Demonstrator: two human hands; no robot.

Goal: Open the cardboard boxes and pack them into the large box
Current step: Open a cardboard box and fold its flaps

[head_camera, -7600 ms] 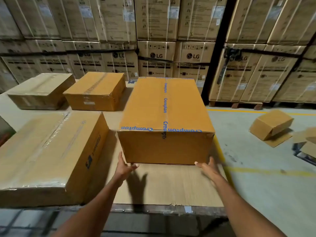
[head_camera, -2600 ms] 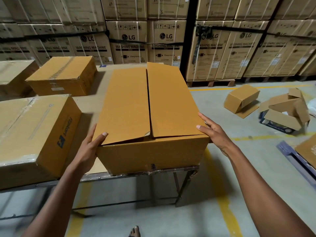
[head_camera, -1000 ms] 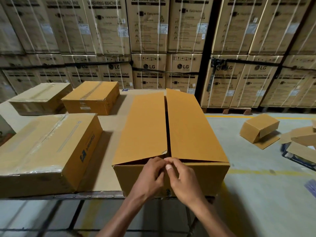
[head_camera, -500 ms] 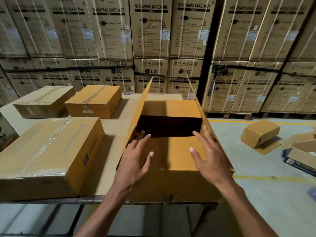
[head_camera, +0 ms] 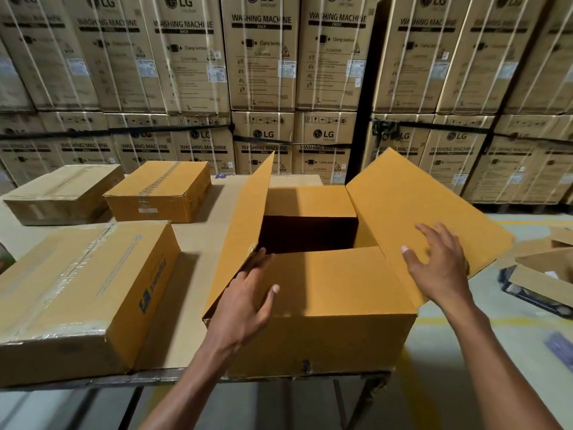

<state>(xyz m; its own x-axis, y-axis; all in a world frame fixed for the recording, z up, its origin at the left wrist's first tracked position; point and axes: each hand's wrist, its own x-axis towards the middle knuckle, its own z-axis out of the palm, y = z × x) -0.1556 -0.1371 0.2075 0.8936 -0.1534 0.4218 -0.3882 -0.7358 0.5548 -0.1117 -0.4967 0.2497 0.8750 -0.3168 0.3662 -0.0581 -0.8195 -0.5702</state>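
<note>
Right hand (head_camera: pixel 438 265), fingers spread, has pushed its flap (head_camera: pixel 418 212) further outward; my left hand (head_camera: pixel 248 293), also flat, props the other flap (head_camera: pixel 245 231) upright. Box (head_camera: pixel 313 339) stays on the worktop (head_camera: pixel 198 240) edge.

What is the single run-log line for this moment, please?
stage: opening large box | left hand: on left flap | right hand: pressing right flap outward | inner flaps: lying flat | other boxes: sealed

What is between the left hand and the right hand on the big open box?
In the head view, the near inner flap of the large open box lies folded flat between the left hand and the right hand. Nothing rests on it.
</note>
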